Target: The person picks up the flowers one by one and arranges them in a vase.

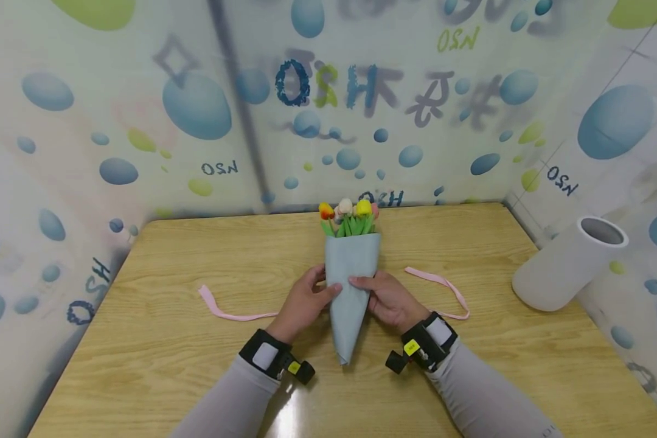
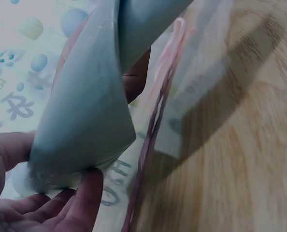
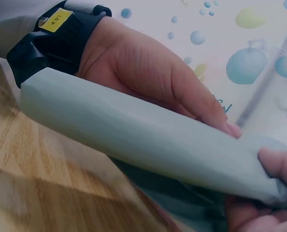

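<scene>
A small bouquet of tulips, yellow, white, pink and orange, stands out of a cone of pale blue wrapping paper. My left hand grips the cone's left side, thumb on the front and fingers behind. From the right, my right hand holds it the same way, its thumb lying across the front. The cone's pointed end faces me. In the left wrist view the paper shows an overlapping fold. The right wrist view has the rolled paper between both hands; the flowers are outside that view.
A pink ribbon stretches across the wooden table beneath the bouquet, its other end curling at the right. On the table's right side stands a white cylindrical vase. A printed backdrop rises behind the far edge.
</scene>
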Motion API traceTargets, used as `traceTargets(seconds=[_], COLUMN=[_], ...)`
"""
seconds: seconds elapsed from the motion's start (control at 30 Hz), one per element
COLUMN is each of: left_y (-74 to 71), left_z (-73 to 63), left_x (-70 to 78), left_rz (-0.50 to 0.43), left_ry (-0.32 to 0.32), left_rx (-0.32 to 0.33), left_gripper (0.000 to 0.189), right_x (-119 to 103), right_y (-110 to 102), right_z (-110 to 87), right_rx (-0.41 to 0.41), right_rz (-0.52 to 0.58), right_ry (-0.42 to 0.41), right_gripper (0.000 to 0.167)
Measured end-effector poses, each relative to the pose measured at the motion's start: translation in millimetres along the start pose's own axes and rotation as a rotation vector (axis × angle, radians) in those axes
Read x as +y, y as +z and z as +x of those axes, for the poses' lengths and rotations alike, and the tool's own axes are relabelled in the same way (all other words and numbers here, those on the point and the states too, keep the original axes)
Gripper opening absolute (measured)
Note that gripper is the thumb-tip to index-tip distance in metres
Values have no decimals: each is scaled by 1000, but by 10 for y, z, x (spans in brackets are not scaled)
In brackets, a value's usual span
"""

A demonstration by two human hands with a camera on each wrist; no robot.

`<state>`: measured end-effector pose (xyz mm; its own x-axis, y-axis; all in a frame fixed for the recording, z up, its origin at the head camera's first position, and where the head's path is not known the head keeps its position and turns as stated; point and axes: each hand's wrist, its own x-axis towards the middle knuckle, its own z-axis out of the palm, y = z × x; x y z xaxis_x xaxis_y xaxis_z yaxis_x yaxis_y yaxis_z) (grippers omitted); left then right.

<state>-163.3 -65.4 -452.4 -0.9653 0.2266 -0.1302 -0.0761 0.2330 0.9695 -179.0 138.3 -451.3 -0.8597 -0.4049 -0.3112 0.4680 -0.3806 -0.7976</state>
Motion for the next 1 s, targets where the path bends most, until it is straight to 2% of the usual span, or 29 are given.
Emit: traceTargets(seconds=[0.23, 0.47, 0.53, 0.63, 0.8, 0.87, 1.0], left_y=[-10, -53, -77, -123, -229, -272, -335], left_z=[-18, -75, -97, -130, -217, -246, -278], left_x=[22, 25, 25, -6, -69, -83, -111], left_rz=[-121, -270, -318, -376, -501, -539, -544], left_ry=[-32, -102, -113, -120, -104, -91, -95], left_rx=[-52, -178, -193, -152, 16, 63, 113], left_gripper=[73, 77, 75, 70, 55, 49, 45], right_x=[-123, -201, -205, -192, -135, -111, -59], right_y=[15, 70, 69, 47, -24, -51, -82], right_z=[-86, -154, -155, -140, -67, -39, 7], right_rx=[-58, -110, -111, -103, -72, -57, -20], right_rz=[-24, -34, -40, -47, -60, -66, -100], right_ry=[-57, -104, -114, -121, -125, -126, -126], right_gripper=[38, 43, 41, 37, 34, 34, 39])
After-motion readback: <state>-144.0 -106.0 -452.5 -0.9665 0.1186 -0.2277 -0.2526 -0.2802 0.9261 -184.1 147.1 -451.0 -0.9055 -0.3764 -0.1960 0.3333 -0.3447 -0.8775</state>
